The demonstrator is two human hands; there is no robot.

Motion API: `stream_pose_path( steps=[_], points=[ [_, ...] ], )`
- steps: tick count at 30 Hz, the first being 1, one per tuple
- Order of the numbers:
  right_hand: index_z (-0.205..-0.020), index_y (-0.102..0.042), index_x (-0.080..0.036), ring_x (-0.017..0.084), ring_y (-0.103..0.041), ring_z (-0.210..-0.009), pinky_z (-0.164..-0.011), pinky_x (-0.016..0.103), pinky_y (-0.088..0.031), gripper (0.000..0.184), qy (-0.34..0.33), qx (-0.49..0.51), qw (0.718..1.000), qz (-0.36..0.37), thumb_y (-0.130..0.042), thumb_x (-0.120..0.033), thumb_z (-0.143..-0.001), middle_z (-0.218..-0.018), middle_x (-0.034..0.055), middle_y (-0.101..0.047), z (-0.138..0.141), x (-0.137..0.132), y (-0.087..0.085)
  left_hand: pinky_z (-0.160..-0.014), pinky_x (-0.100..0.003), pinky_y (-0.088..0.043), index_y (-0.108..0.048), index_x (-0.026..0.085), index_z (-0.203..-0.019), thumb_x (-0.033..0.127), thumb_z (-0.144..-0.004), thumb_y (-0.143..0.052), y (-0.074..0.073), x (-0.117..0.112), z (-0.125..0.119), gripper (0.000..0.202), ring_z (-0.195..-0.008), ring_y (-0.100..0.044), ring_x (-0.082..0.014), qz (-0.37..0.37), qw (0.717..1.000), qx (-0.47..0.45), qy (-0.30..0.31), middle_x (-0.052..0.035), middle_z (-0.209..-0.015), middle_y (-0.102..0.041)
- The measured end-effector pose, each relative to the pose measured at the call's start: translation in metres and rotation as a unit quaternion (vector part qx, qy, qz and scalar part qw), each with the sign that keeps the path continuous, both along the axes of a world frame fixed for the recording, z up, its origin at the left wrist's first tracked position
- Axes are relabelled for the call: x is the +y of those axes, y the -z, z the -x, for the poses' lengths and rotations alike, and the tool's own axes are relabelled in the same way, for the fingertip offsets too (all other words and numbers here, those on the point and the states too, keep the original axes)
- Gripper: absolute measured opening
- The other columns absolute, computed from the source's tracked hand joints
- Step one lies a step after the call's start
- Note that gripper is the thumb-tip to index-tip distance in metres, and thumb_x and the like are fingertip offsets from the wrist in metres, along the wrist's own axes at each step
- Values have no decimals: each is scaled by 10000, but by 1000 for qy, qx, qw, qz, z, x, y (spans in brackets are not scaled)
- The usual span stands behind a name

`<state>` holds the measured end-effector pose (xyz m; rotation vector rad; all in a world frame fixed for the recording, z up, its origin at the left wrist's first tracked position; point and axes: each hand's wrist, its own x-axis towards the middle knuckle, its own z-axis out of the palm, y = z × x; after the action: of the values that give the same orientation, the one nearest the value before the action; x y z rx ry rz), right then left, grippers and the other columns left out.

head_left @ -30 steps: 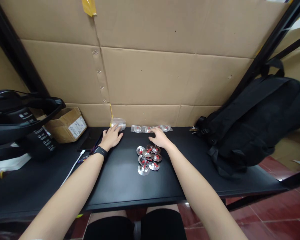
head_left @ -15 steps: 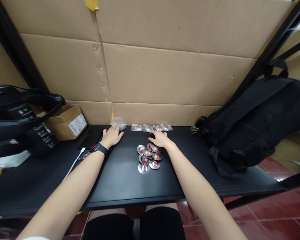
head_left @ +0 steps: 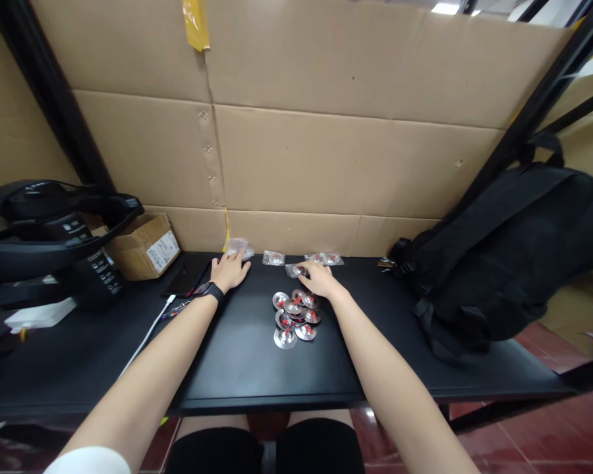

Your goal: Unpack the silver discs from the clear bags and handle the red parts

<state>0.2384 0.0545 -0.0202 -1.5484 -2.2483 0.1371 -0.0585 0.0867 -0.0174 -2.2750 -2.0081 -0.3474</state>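
Packet (head_left: 293, 270) now forward of its row (head_left: 275, 259)

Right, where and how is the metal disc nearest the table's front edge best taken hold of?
Probably pinch the disc by its thin near rim, coming from the front: that rim faces outward, uncovered, while other discs crowd its far side.

Makeshift workstation: black desk (head_left: 257, 368) within black frame (head_left: 58, 105), cardboard wall (head_left: 296, 161) (yellow tape (head_left: 196, 26) along seam), red tiled floor (head_left: 518, 434).
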Motion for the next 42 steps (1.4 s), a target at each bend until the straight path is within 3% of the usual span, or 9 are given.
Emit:
stream_pose_path(
  steps=[6,12,16,22,27,33,38,42],
  points=[
    [-1234,-652,-263,302,-569,-1201,-969,435,-397,388,-1,-3,1000,10,-646,-234,-847,-1257,87,-670,-3,1,-2,-1049,-579,-341,-531,269,-1430,573,-1000,-238,0,3,-8,602,-1342,-453,-359,-28,999,-16,-12,-122,-1466,-559],
    [-1221,-654,-236,316,-561,-1208,-987,471,-389,384,0,-7,1000,8,-660,-231,-837,-1271,104,-660,-2,2,0,-1048,-553,-351,-658,226,-1234,524,-1010,-274,5,-2,-12,535,-1349,-436,-345,-39,999,6,3,-144,-1405,-594],
    [-1129,-690,-246,317,-532,-1267,-1025,473,-377,333,-11,0,1000,-23,-696,-195,-800,-1365,92,-620,-3,3,1,-1075,-546,-344,-627,200,-1284,511,-1012,-266,5,1,-10,549,-1406,-396,-334,-34,999,11,11,-146,-1544,-456],
    [-1146,-664,-237,298,-654,-1068,-928,409,-428,335,10,2,1000,18,-698,-231,-813,-1086,77,-740,-3,1,-2,-1077,-550,-352,-558,185,-1392,518,-999,-279,6,6,-8,585,-1372,-459,-365,-7,1000,-3,15,-132,-1655,-254],
    [-1141,-649,-246,275,-666,-1030,-877,364,-436,323,7,-4,1000,21,-688,-241,-821,-1092,66,-736,-3,1,-2,-1064,-546,-361,-520,222,-1441,544,-986,-314,5,6,-8,594,-1304,-511,-385,-17,1000,9,17,-95,-1682,-173],
    [-1123,-649,-237,261,-671,-1009,-872,356,-439,304,-2,-3,1000,19,-691,-227,-822,-1083,67,-737,-3,1,-2,-1053,-568,-360,-477,277,-1481,530,-992,-305,4,4,-8,576,-1387,-393,-375,-24,999,9,23,-63,-1656,-274],
    [-1126,-659,-241,264,-666,-1041,-902,368,-447,303,-5,2,1000,12,-704,-211,-829,-1100,69,-735,-3,1,-2,-1050,-550,-350,-533,263,-1430,523,-994,-325,4,1,-11,549,-1347,-421,-363,-39,999,12,12,-121,-1519,-476],
    [-1073,-694,-225,259,-677,-1018,-884,357,-463,196,0,31,1000,0,-626,-195,-891,-1093,87,-745,-4,2,-3,-1042,-515,-340,-602,250,-1334,466,-993,-354,0,-8,-12,473,-1305,-463,-335,-79,997,-7,11,-133,-1413,-567]
  ],
)
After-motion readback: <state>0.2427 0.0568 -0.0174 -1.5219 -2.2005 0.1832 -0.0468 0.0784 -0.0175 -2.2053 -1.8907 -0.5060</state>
